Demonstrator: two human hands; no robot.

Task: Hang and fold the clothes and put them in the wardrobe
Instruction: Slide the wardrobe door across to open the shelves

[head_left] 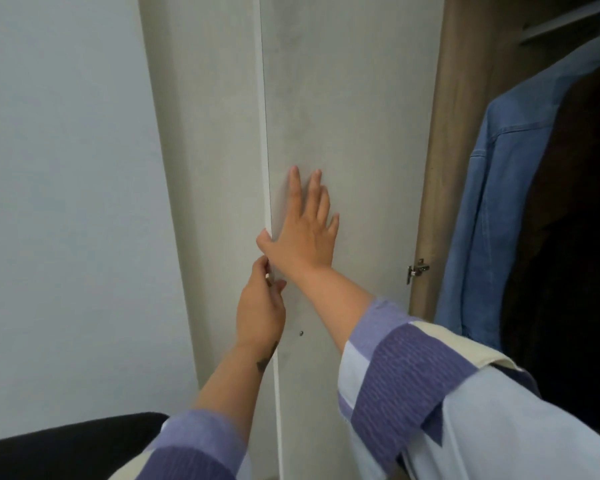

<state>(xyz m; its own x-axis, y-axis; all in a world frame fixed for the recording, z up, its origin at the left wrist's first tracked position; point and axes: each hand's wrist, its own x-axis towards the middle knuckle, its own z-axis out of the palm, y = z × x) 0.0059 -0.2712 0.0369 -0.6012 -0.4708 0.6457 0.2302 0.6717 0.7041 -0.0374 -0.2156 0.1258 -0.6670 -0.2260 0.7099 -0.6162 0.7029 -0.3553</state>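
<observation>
— Pale grey wardrobe door point(343, 133), standing open, its long edge running upright. Which hand is on it?
— Both. The right hand point(302, 233) lies flat on the panel, fingers straight, holding nothing. The left hand point(260, 310), just below, pinches the door's free edge.
— And the clothes?
— Two hang inside, right of both hands: one blue denim jacket point(492, 202), one dark garment point(568, 237) beside it.

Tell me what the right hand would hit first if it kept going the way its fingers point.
Nothing new: the right hand already lies flat on the wardrobe door, fingers pointing up it. It would likely just slide up the bare panel, no obstacle in view.
</observation>
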